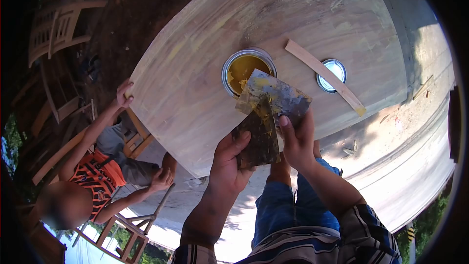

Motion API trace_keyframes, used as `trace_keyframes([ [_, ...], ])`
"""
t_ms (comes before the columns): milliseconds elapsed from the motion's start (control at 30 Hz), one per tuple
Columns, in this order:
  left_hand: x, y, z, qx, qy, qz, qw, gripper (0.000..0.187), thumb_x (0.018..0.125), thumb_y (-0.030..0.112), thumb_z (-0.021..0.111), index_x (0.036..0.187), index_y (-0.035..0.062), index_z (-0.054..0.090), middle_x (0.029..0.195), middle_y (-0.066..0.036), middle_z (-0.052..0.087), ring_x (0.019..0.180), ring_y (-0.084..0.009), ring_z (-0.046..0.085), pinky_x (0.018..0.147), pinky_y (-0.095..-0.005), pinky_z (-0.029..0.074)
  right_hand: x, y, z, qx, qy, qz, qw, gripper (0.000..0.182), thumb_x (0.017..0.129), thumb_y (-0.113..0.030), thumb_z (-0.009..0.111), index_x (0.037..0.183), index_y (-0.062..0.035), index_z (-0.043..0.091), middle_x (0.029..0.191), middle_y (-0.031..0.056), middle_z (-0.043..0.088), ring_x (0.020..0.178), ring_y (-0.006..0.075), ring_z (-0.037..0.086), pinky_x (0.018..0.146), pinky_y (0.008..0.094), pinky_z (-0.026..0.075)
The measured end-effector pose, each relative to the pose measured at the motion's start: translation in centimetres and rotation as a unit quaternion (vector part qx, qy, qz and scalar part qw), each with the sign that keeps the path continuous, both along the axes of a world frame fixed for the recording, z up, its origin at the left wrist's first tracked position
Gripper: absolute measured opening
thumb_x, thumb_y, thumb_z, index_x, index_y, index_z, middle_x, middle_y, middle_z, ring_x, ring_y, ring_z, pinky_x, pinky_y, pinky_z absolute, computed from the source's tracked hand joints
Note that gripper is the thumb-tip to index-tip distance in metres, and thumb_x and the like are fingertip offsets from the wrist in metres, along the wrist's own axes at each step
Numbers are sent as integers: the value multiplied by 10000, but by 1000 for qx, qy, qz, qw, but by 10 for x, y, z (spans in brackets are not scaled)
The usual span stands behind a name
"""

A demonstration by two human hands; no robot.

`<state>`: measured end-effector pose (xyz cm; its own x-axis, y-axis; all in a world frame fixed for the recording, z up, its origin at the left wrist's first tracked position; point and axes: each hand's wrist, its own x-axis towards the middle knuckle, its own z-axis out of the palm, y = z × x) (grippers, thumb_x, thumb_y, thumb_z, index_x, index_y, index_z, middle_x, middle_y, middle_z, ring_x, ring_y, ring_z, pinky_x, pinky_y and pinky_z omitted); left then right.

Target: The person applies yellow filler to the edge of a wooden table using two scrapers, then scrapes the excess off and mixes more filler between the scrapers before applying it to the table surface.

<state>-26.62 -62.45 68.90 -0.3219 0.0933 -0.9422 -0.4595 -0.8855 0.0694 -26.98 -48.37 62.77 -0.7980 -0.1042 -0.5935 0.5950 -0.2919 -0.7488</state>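
Observation:
My left hand [231, 157] is closed around a dark, flat putty scraper [255, 143] smeared with yellow paste. In my right hand [298, 137] is a second putty scraper [277, 97], greyish and blotched with paste. The two blades meet and overlap over the near rim of an open can [226, 72]. Yellow-brown putty [243, 70] fills much of that can, and some of the same paste clings to the blades. Both scrapers hide part of the can's near side.
A wooden stick [317, 66] with a yellowed end lies across a round metal lid [334, 74] on the pale wooden tabletop [195, 44]. At left sits another person [105, 173], one hand on the table's edge. Wooden chairs [61, 27] stand beyond.

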Motion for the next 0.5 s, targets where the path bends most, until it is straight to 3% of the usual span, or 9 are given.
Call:
trace_keyframes([
  [67,-4,19,11,-11,26,-29,999,452,888,73,550,1296,-8,373,1121,-115,583,1039,-195,587,846,-323,496,0,-4,0,14,44,-5,999,337,950,-31,449,1259,11,321,1186,121,492,1109,161,460,954,279,365],
  [200,-3,-3,31,-175,104,-135,970,440,889,65,539,1284,-41,377,1130,-99,574,1057,-168,554,934,-315,416,-19,-2,6,32,38,11,999,322,943,-20,459,1239,23,340,1137,120,522,1071,161,484,935,277,378],
  [267,3,-22,30,-307,123,-149,932,396,870,60,591,1212,-42,420,1077,-98,585,999,-141,556,898,-279,427,-18,4,0,23,23,1,999,304,941,-20,464,1220,27,352,1090,116,547,1036,159,504,909,271,395],
  [367,0,-56,34,-480,138,-301,812,292,873,72,617,1092,-27,450,972,-58,600,848,-87,547,787,-218,437,-23,14,-1,87,111,56,988,239,922,13,476,1151,27,409,1004,127,579,922,152,555,831,269,441],
  [500,-21,-81,35,-540,145,-447,698,240,874,86,628,1038,-12,482,835,-50,602,739,-77,544,702,-219,449,-39,22,3,151,202,157,955,191,857,91,494,1035,21,483,980,149,601,837,187,619,740,273,487],
])
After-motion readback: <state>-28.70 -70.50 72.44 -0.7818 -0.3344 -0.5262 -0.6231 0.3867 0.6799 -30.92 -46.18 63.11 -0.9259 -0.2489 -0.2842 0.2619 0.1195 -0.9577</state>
